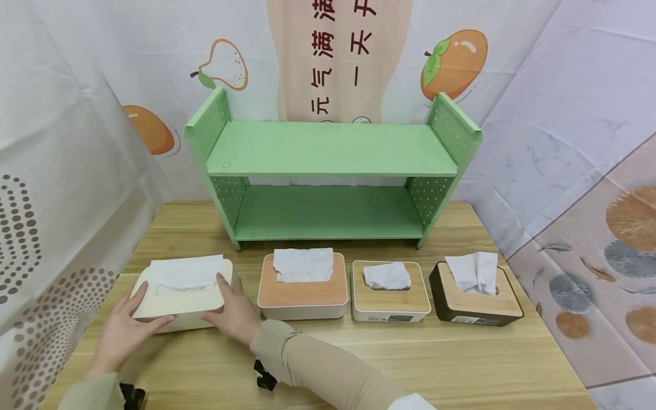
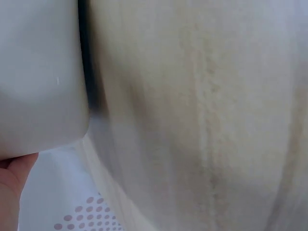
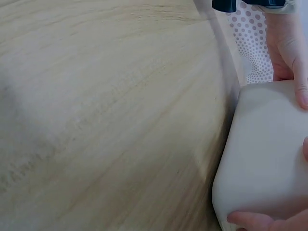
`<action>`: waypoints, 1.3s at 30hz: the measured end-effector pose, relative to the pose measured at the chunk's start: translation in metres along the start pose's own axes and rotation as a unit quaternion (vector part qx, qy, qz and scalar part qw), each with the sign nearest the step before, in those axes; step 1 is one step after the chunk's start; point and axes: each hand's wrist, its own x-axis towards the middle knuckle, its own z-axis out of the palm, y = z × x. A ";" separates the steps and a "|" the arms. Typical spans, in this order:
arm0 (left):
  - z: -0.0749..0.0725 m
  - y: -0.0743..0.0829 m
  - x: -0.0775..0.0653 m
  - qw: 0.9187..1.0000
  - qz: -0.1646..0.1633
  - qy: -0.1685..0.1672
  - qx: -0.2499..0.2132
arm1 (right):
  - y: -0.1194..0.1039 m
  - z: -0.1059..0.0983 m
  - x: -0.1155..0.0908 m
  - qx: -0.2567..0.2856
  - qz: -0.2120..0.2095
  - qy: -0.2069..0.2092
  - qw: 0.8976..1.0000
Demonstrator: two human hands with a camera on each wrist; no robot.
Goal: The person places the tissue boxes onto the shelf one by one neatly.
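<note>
A cream-white tissue box [image 1: 191, 320] with a white tissue [image 1: 187, 272] sticking out of its top sits at the left of the wooden table. My left hand [image 1: 120, 327] grips its left end, thumb along the front wall. At the opposite end my right hand [image 1: 236, 310] holds the box, its thumb on the front and fingers over the right side. The left wrist view shows the box's smooth wall close up, with part of the left hand [image 2: 9, 190] at its corner. Both hands appear on the box in the right wrist view.
Right of the held box stand a tissue box with a reddish wood lid [image 1: 302, 293], a smaller light-wood-lidded one [image 1: 410, 296] and a black one [image 1: 443, 299]. A green two-tier shelf [image 1: 333, 149] stands behind them. Printed cloth [image 1: 61, 114] hangs around the table [image 1: 435, 364].
</note>
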 end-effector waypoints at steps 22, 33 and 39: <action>-0.025 0.052 0.010 0.955 0.089 0.262 -0.106 | -0.036 -0.050 -0.011 -0.033 -0.178 0.111 0.977; -0.036 0.102 0.021 0.913 0.163 0.350 -0.132 | -0.045 -0.096 -0.016 -0.062 -0.258 0.218 0.939; -0.042 0.130 0.035 0.884 0.241 0.360 -0.175 | -0.046 -0.124 -0.016 -0.061 -0.318 0.300 0.897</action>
